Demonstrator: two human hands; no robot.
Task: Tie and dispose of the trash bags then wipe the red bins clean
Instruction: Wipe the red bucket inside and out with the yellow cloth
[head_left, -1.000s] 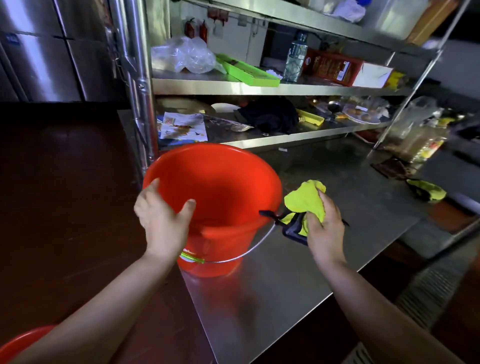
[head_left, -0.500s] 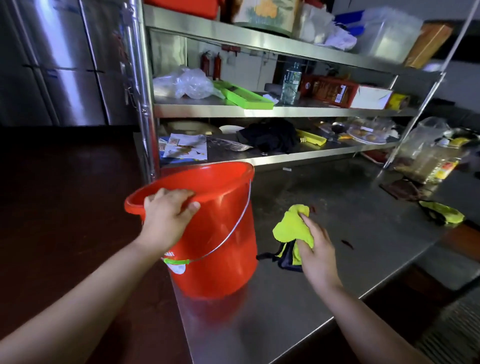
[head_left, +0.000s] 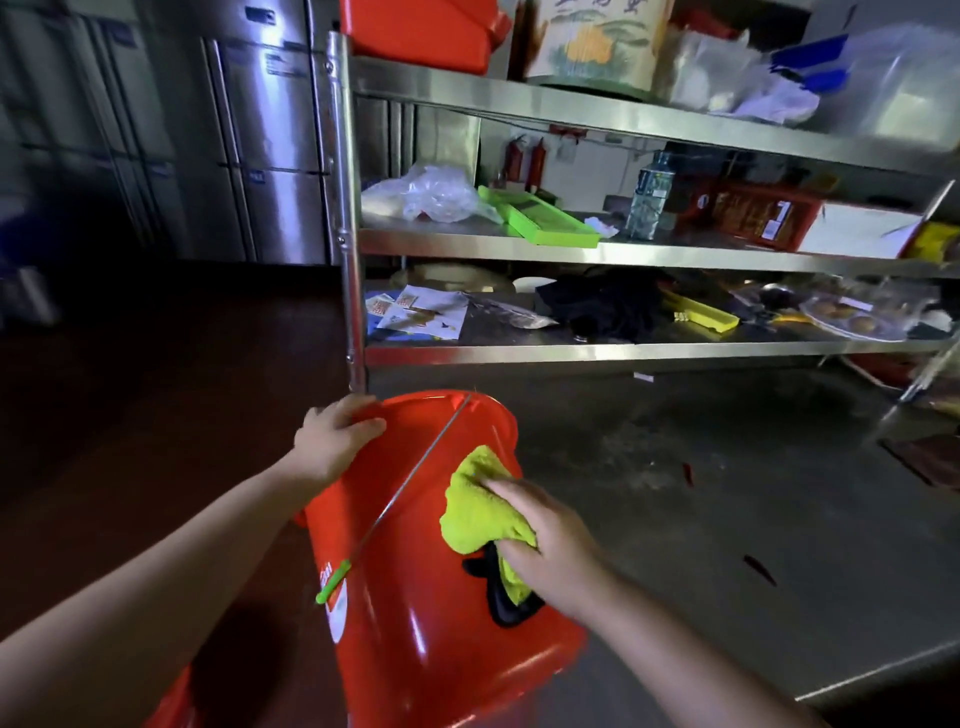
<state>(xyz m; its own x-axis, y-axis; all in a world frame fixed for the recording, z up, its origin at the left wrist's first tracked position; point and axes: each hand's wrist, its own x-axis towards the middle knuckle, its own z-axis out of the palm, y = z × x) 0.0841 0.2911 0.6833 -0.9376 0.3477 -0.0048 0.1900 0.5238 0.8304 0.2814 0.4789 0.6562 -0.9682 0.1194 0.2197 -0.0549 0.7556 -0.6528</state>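
Note:
A red bin (head_left: 415, 587) with a wire handle is tipped over at the near left corner of the steel table (head_left: 727, 519), its mouth turned away from me and its base towards me. My left hand (head_left: 332, 441) grips the bin's far rim. My right hand (head_left: 545, 540) holds a yellow-green cloth (head_left: 478, 509) with a black edge and presses it against the bin's outer wall. Another red bin (head_left: 171, 701) shows only as a sliver at the bottom left.
A steel shelf rack (head_left: 623, 249) stands over the table's back, loaded with a green tray (head_left: 540, 218), a plastic bag, a bottle, boxes, papers and a black cloth. Steel cabinets (head_left: 260, 156) line the far left wall. Dark floor lies to the left.
The bin has tipped from upright onto its side, mouth turned away from me. My right hand has brought the cloth from the table onto the bin's outer wall. My left hand stays on the rim.

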